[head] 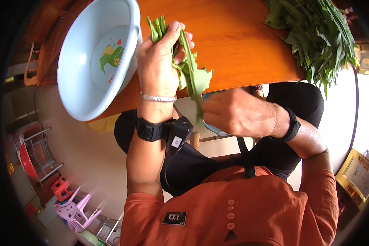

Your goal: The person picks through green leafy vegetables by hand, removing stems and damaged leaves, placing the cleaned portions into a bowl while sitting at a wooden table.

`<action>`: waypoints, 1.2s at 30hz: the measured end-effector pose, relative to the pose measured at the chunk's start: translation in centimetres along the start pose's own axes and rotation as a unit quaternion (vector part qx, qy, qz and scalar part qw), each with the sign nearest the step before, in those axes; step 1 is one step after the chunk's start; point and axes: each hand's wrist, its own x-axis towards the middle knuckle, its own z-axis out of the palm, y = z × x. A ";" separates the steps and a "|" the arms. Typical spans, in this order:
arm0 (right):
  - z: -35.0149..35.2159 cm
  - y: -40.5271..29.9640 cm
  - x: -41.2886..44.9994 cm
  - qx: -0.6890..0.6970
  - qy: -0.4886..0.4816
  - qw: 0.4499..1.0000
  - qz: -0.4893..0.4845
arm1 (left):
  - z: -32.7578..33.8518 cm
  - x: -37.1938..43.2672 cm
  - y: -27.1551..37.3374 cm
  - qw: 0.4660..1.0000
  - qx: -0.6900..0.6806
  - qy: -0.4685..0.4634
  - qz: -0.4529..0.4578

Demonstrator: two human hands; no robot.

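My left hand (164, 58) is closed around a small bunch of leafy green vegetable stems (157, 28), their cut ends poking out above the thumb. One leafy stem (189, 67) hangs from its fingers down toward my lap. At the blurred lower tip of that leaf is my right hand (233, 113), its fingers curled against the leaf; the fingertips themselves are hidden. To the left of my left hand a light blue plastic basin (86, 58) stands tilted in view on the wooden table (236, 46), with a cartoon print on its bare bottom.
A large heap of leafy greens (319, 40) lies at the table's right corner, leaves hanging over the edge. Part of a blue container (218, 130) shows below my right hand. On the floor at left are a pink plastic chair (73, 209) and a red stool (61, 188).
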 end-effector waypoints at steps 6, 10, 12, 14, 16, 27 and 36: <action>7.3 1.7 -4.2 0.039 -0.322 0.941 0.097 | 0.2 0.1 -0.2 0.998 -0.029 -0.029 0.042; 4.6 2.9 -5.3 0.131 -0.236 0.955 0.122 | 0.6 -0.1 -0.2 0.997 -0.030 -0.036 0.060; 0.0 3.1 -3.4 0.264 -0.166 0.943 0.117 | 0.5 -0.4 -0.2 0.998 -0.024 -0.017 0.051; -4.2 2.5 -1.6 0.328 -0.054 0.925 0.181 | 0.6 -0.4 -0.4 0.999 -0.020 -0.012 0.046; -5.0 1.5 -0.9 0.282 0.123 0.891 0.333 | 1.3 -0.6 -0.4 0.999 -0.021 -0.014 0.023; -1.7 2.6 0.1 0.090 0.215 0.926 0.297 | 3.3 -2.2 -2.1 0.994 -0.030 -0.096 -0.040; -4.9 5.1 -0.9 -0.103 0.347 0.905 0.225 | 2.1 -1.9 -2.1 0.998 0.047 -0.027 0.041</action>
